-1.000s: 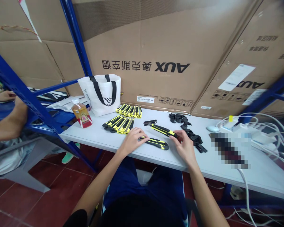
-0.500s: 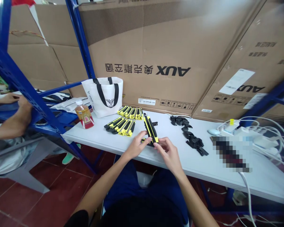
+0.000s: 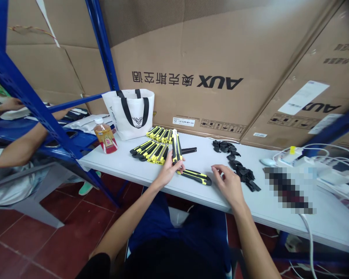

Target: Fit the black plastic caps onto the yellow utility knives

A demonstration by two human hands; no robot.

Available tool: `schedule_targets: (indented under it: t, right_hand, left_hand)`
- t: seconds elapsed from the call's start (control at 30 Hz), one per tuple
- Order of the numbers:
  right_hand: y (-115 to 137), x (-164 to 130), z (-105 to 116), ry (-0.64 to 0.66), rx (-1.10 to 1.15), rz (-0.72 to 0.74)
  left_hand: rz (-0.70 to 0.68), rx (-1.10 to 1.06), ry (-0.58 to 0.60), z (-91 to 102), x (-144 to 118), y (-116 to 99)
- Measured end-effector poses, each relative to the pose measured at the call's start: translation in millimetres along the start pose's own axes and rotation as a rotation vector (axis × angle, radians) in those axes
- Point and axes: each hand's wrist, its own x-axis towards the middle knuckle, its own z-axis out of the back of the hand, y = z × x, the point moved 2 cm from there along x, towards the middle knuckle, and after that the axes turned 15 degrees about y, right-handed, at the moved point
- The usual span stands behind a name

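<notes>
My left hand (image 3: 169,170) is closed around the lower end of a yellow and black utility knife (image 3: 177,145), which it holds tilted up above the table. Just below that hand, a second utility knife (image 3: 195,177) lies flat near the table's front edge. My right hand (image 3: 228,184) is to the right of this knife's black end, with loosely bent fingers apart and nothing seen in them. Beyond it lie small black plastic pieces (image 3: 244,173) in a curved heap. Two rows of utility knives (image 3: 155,152) lie left of the held one, and a dark flat strip (image 3: 189,150) pokes out behind it.
A white tote bag (image 3: 133,116) and a drink bottle (image 3: 105,135) stand at the table's left. A power strip with white cables (image 3: 322,170) and a pixelated object (image 3: 289,190) occupy the right. Large cartons (image 3: 186,50) line the back. Another person's arm (image 3: 23,143) shows at left.
My right hand has let go of the knife and moved right, towards the black pieces. My left hand has shifted slightly left and up with the knife, uncovering the knife lying below.
</notes>
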Motion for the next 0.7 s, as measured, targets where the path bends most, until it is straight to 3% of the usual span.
schedule_targets:
  t: [0.17,0.43,0.7]
  right_hand:
    - [0.2,0.7,-4.9,0.061,0.000,0.007]
    - [0.6,1.6,-4.4,0.046,-0.014,0.006]
    - [2.2,1.4,-5.9,0.062,-0.009,0.015]
  left_hand:
    - [-0.006,0.115,0.069,-2.6,-1.7,-0.9]
    - [0.042,0.132,-0.005,1.1,-5.2,-0.8]
    - [-0.033,0.093,0.111,-7.4,-4.0,-6.5]
